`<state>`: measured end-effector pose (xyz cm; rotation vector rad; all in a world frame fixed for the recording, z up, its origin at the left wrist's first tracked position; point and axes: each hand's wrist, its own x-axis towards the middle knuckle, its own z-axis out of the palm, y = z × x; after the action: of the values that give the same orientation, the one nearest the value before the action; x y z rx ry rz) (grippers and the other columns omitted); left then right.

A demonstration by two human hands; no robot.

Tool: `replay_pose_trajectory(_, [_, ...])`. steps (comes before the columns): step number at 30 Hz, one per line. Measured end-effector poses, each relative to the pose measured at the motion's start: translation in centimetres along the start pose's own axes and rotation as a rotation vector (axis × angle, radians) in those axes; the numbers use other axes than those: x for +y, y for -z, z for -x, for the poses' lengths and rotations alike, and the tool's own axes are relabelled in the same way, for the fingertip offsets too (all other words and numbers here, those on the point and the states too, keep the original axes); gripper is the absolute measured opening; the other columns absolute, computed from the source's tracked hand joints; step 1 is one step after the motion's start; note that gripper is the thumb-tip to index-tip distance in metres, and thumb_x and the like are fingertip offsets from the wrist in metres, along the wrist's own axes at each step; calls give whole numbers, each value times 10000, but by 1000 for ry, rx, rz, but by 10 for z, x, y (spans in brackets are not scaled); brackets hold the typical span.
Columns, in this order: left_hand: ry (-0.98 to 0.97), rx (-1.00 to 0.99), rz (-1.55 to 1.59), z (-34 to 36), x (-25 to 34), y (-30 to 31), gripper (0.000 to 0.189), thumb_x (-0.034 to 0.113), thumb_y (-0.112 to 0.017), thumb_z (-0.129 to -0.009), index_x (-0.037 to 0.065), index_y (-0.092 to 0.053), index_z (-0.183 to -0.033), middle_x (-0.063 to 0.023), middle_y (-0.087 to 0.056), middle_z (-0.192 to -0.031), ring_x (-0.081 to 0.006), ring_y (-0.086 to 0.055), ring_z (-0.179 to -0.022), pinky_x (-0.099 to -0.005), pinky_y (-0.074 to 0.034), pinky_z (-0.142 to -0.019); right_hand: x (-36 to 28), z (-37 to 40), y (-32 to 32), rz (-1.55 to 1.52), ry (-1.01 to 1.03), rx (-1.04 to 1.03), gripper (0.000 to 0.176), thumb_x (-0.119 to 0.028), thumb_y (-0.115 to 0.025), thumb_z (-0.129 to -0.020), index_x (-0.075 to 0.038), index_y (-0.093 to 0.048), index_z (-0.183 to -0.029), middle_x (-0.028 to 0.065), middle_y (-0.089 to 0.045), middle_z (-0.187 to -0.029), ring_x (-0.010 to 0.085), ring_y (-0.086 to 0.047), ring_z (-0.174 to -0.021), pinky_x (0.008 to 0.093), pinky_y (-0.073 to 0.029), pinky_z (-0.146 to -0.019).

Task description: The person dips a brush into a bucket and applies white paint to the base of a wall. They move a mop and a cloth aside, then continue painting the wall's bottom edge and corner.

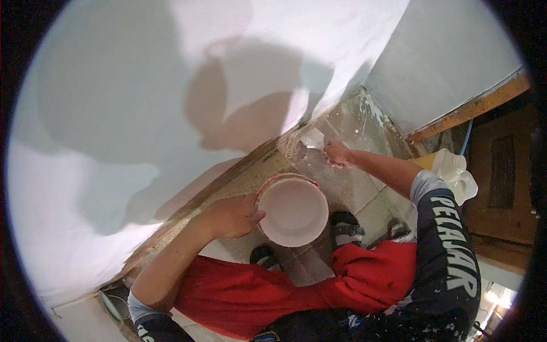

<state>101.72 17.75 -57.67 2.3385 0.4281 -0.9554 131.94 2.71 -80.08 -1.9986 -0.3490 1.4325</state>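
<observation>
My left hand (235,216) grips the near-left side of a round bucket (292,210), thumb over its rim. The bucket is pale inside, with a reddish outer edge, and tilts so that its inside faces me. To the right, my right hand (339,155) is closed around the handle of a scraper (311,149), its fingers smudged with white. The scraper's flat blade points left, low over the floor beside the foot of the wall. Beside the blade lies a whitish patch (312,137). Most of the handle is hidden in my fist.
A pale wall (114,188) runs along the left and meets another wall (450,62) at the corner. White splashes mark the tiled floor (364,196). Plastic jugs (456,174) stand at right near a brown wooden door (504,176). My feet are below the bucket.
</observation>
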Motion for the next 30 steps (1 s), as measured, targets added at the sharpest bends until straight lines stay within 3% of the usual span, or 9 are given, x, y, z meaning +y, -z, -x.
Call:
replay_pose_trajectory(14, [12, -13, -6, 1, 2, 3, 556, 370, -452, -978, -97, -429, -1279, -310, -595, -1151, -441, -573, -1095, -498, -437, -959, 1, -18, -9, -46, -65, -15, 119, -201, -508, -877, -104, -514, -947, 26, -533, -717, 129, -500, -562, 295, -406, -453])
replay_pose_trajectory(16, [13, -21, -17, -3, -3, -1, 622, 407, -478, -979, -53, -375, -1385, -283, -610, -1131, -410, -597, -1076, -485, -454, -962, -1, -17, -8, -60, -76, -14, 125, -195, -509, -874, -91, -514, -943, 26, -533, -702, 131, -496, -542, 290, -393, -436])
replay_pose_trajectory(26, [-10, 17, -25, -1, -1, 0, 601, 398, -477, -982, -41, -380, -1381, -281, -606, -1148, -416, -600, -1063, -494, -459, -943, 14, -1, -16, -29, 91, 49, 128, -172, -473, -886, -54, -505, -922, 61, -534, -666, 155, -497, -517, 315, -358, -406])
replay_pose_trajectory(28, [15, -42, 13, 4, 9, 9, 556, 366, -458, -975, -108, -440, -1265, -315, -595, -1143, -441, -575, -1093, -500, -441, -958, 18, 6, -17, -6, 66, 74, 135, -175, -471, -887, -54, -504, -935, 60, -539, -670, 155, -494, -510, 316, -356, -406])
replay_pose_trajectory(30, [17, -31, -10, -2, -2, 0, 577, 386, -463, -980, -67, -402, -1332, -302, -590, -1165, -430, -573, -1109, -490, -441, -971, 17, 8, -17, 8, 75, 80, 137, -176, -474, -887, -54, -504, -940, 61, -541, -676, 153, -493, -511, 317, -360, -410])
